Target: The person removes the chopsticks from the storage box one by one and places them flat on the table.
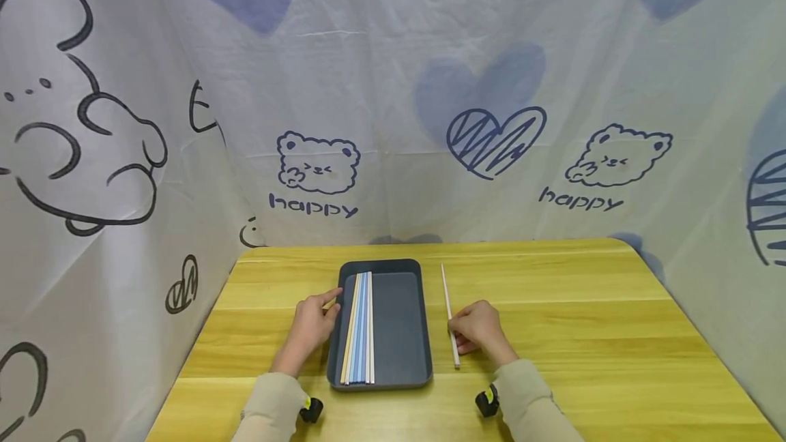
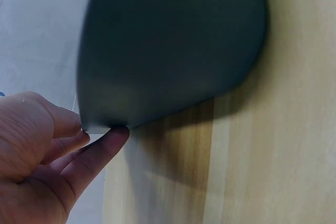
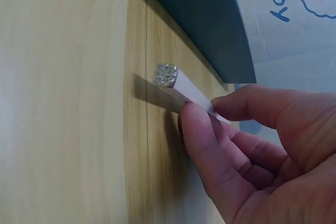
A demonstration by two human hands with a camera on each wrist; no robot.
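A dark grey rectangular tray (image 1: 400, 333) stands on the table, with several chopsticks (image 1: 360, 333) in blue, white and yellowish tones lying lengthwise along its left side. My left hand (image 1: 308, 328) holds the tray's left edge between thumb and fingers; the left wrist view shows the fingertips right at the rim. To the right of the tray, my right hand (image 1: 481, 329) pinches a single pale chopstick (image 1: 446, 292) near its thick end. That chopstick points away from me, and its square, glittery end (image 3: 166, 75) shows close over the wood in the right wrist view.
The wooden table (image 1: 571, 333) has rounded far corners. A pale cloth (image 1: 393, 94) with printed hearts and bears hangs behind it and along both sides. Black wrist cameras (image 1: 311, 410) sit below both hands.
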